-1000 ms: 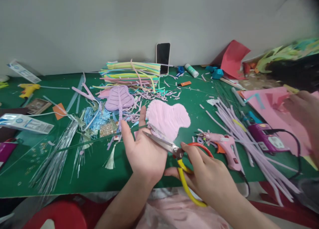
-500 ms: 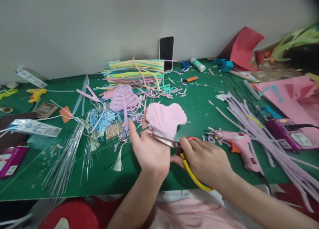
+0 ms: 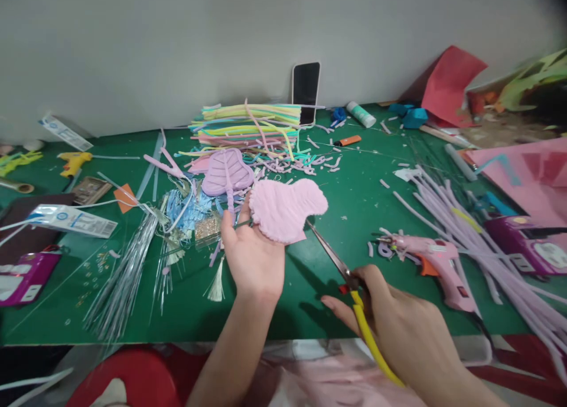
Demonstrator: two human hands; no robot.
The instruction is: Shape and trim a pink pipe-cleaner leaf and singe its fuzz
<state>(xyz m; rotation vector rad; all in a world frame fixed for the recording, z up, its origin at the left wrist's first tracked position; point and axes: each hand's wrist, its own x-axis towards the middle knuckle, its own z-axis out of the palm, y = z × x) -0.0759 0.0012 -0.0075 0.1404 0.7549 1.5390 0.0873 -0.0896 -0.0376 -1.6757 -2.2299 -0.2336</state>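
On the upturned palm and fingers of my left hand [image 3: 252, 259] lies a pale pink fuzzy piece [image 3: 287, 209], rounded with a narrower lobe to the right and a scalloped left edge. Its underside hides most of my fingers. My right hand [image 3: 398, 318] grips scissors [image 3: 367, 330] with yellow handles. Their blades look closed together, the tip just below the piece's right side. Behind my left hand a purple leaf-shaped fan [image 3: 228, 173] with a ribbed face rests on the clutter, its stem towards my thumb.
Coloured pipe cleaners [image 3: 248, 123] lie stacked at the back before a phone [image 3: 305, 94]. A pink glue gun [image 3: 434, 256] and lilac pipe cleaners [image 3: 469, 230] lie right. Silver tinsel strands [image 3: 124, 277], tassels [image 3: 216, 283] and a yellow glue gun [image 3: 73, 162] are left. An orange lighter [image 3: 348, 140] lies behind.
My right hand has drawn the scissors away from my left palm, down and to the right. The pink piece has turned and shifted slightly left with my left hand. The view has shifted slightly.
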